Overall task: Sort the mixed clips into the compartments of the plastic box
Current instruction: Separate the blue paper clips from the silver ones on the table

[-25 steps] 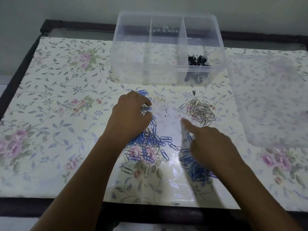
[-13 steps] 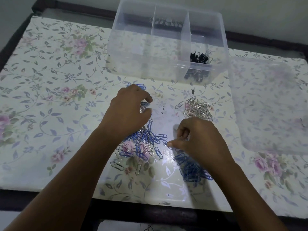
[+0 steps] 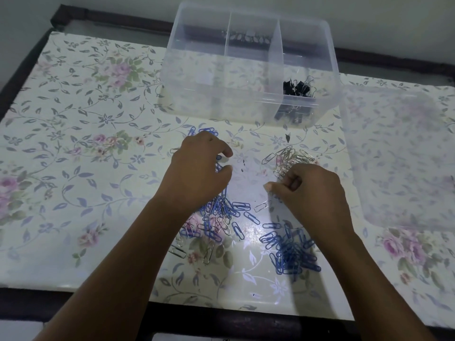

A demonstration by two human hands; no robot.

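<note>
A clear plastic box [image 3: 221,104] with three compartments stands at the back; black binder clips [image 3: 299,88] fill its right compartment. My left hand [image 3: 197,171] is curled over the top of a mixed pile of blue and silver paper clips [image 3: 219,217], with clips between its thumb and fingers. My right hand [image 3: 312,193] is curled at the near edge of a silver clip pile [image 3: 288,153], its thumb against its bent forefinger, pinching a silver clip. A blue clip pile [image 3: 290,252] lies below my right wrist. One silver clip [image 3: 262,206] lies loose between my hands.
The box's translucent lid [image 3: 398,156] lies flat on the right. A few blue clips [image 3: 204,131] sit beyond my left hand. The floral tablecloth [image 3: 86,168] covers the table, whose dark front edge [image 3: 221,321] runs along the bottom.
My right hand curled its pointing finger in, pinched at the mixed pile, then moved up to the silver pile. My left hand stayed over the mixed pile.
</note>
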